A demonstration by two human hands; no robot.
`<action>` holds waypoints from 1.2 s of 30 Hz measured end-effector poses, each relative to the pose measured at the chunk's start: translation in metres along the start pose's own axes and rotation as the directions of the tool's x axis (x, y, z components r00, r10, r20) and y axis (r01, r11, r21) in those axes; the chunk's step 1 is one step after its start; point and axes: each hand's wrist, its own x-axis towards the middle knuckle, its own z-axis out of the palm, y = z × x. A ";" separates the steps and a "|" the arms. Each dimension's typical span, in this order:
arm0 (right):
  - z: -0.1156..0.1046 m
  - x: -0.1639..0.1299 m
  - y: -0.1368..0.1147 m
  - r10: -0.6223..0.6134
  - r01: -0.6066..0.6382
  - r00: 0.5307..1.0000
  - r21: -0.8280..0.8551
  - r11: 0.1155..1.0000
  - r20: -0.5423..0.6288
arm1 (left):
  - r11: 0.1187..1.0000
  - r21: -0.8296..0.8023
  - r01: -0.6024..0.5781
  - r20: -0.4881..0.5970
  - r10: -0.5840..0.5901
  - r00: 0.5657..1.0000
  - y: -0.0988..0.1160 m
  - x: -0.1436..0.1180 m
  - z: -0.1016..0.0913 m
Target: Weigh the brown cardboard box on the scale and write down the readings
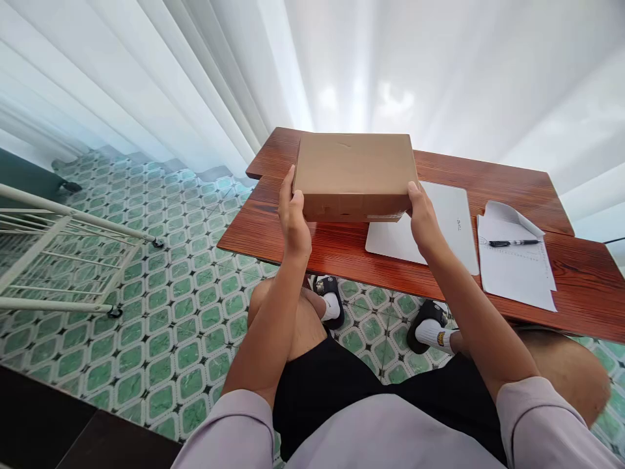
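A flat brown cardboard box (354, 172) is held just above a reddish wooden table (303, 244). My left hand (293, 218) grips the box's near left corner, and my right hand (424, 221) grips its near right corner. The box lid is closed. Part of the box covers a white closed laptop (446, 225) lying flat on the table beneath it.
To the right of the laptop lie white paper sheets (517, 264) with a black pen (512, 243) on top. A white metal rack (58, 254) stands on the green tiled floor at the left. White curtains (195, 78) hang behind the table. My knees and sandalled feet are under the table.
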 end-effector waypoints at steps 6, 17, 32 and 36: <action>-0.041 -0.017 0.006 -0.015 0.016 0.997 0.015 1.000 -0.070 | 0.996 -0.091 -0.024 0.156 0.038 0.987 0.004 -0.008 0.029; -0.116 -0.040 0.041 0.049 -0.026 0.986 0.142 0.989 -0.158 | 0.983 -0.147 0.112 0.350 -0.054 0.935 -0.003 -0.032 0.081; -0.145 -0.060 0.058 0.029 -0.009 0.953 0.065 0.998 -0.303 | 0.927 -0.250 0.279 0.484 -0.130 0.866 -0.002 -0.057 0.114; -0.144 -0.059 0.061 0.014 -0.004 0.955 0.036 0.999 -0.296 | 0.931 -0.253 0.265 0.489 -0.113 0.865 -0.007 -0.057 0.113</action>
